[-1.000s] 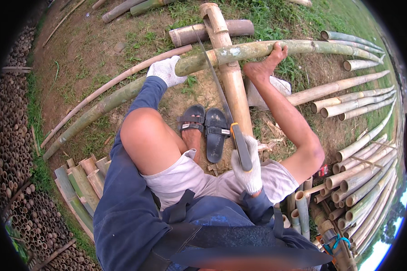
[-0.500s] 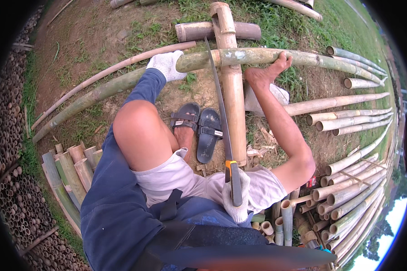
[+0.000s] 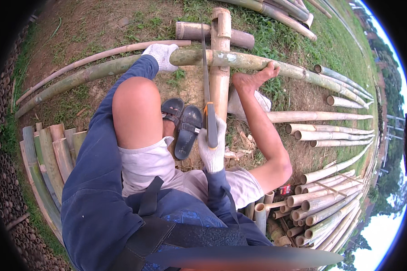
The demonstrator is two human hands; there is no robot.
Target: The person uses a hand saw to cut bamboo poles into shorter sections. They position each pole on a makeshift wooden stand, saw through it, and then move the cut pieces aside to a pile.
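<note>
Pole (image 3: 246,61) of bamboo lies crosswise, its long axis running left to right, slightly bowed in this wide view; it passes under the left hand (image 3: 161,56) and well beyond the right hand (image 3: 214,156).

At the far left is a dense pile (image 3: 14,189) of bamboo ends, then a row of cut lengths (image 3: 54,151). A thin pole (image 3: 135,46) lies on the far side of the main one, just beside it.

The left hand, in a white glove, is closed around the pole near the blade, on its left side. It is clearly the nearer of the two hands. Below and a little to its right are two dark sandals (image 3: 188,133), one with a foot in it.

The saw (image 3: 206,88) points away, its blade crossing over the pole nearly square to the long axis; whether the teeth bite into it I cannot tell. The right hand, gloved too, is wrapped about the saw's handle, on the near side.

Just right of the blade, a pale bamboo prop (image 3: 219,88) passes beneath the pole, its far end across a dark log (image 3: 190,31). Further right, a bare foot (image 3: 253,81) presses toes on the pole, beside a pale lump (image 3: 236,107). Many more poles (image 3: 330,198) fill the right.
</note>
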